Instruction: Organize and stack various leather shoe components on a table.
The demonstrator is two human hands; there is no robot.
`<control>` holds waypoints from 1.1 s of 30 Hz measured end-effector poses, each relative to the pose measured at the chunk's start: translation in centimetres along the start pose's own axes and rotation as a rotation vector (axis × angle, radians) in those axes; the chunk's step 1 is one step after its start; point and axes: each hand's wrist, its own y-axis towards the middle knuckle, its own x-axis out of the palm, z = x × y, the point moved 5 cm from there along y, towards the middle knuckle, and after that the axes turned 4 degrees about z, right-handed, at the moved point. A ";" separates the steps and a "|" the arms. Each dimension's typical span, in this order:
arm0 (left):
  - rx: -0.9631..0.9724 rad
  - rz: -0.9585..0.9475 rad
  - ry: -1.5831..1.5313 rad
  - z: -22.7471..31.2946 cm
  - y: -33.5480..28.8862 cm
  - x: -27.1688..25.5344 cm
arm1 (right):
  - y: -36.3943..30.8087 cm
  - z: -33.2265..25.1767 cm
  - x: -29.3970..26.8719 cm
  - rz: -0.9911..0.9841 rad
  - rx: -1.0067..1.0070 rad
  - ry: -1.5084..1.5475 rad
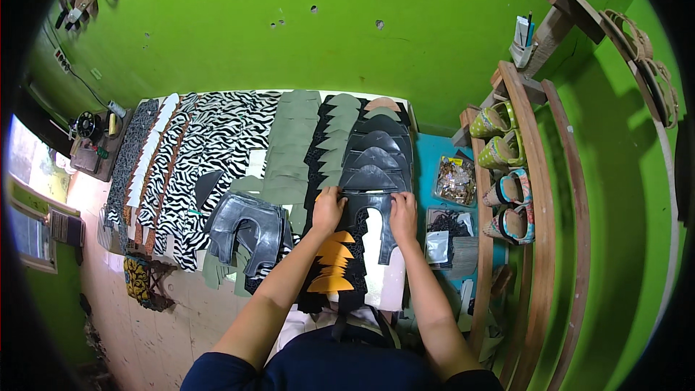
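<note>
A black U-shaped leather-like piece [386,232] lies in front of me on the worktable, its two legs pointing toward me. My left hand [329,210] is closed on its upper left corner, and my right hand [403,217] pinches the upper right corner. Just beyond it, a column of overlapping black half-moon pieces [373,158] runs away from me, and its near end touches the U-shaped piece. Left of my left hand sits a stack of similar black U-shaped pieces [246,216]. Orange half-moon pieces [333,268] overlap in a row by my left forearm.
Zebra-print pieces [239,123], olive-green pieces [293,145] and white scalloped pieces [152,148] cover the table leftward. At right, a clear box of small metal parts [455,179] rests on a blue surface. A wooden rack [532,246] holds patterned shoes [507,148]. A sewing machine [88,127] stands far left.
</note>
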 end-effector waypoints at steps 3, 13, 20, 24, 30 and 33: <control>0.010 0.013 -0.029 -0.3 0.1 0.1 | 0.1 -0.1 0.0 0.011 -0.006 -0.004; 0.244 -0.010 0.287 1.4 -2.8 0.8 | -2.5 -2.6 0.7 -0.086 -0.190 -0.309; 0.427 -0.138 0.565 0.6 -5.0 2.9 | -4.5 -1.7 2.3 -0.259 -0.125 -0.374; 0.405 -0.135 0.536 0.7 -5.0 2.7 | -4.4 -1.8 2.5 -0.272 -0.158 -0.383; 0.369 -0.178 0.481 0.6 -5.2 1.1 | -4.0 -2.8 2.8 -0.256 -0.124 -0.370; 0.405 -0.153 0.447 0.3 -5.3 -0.8 | -4.4 -5.6 3.1 -0.200 -0.125 -0.310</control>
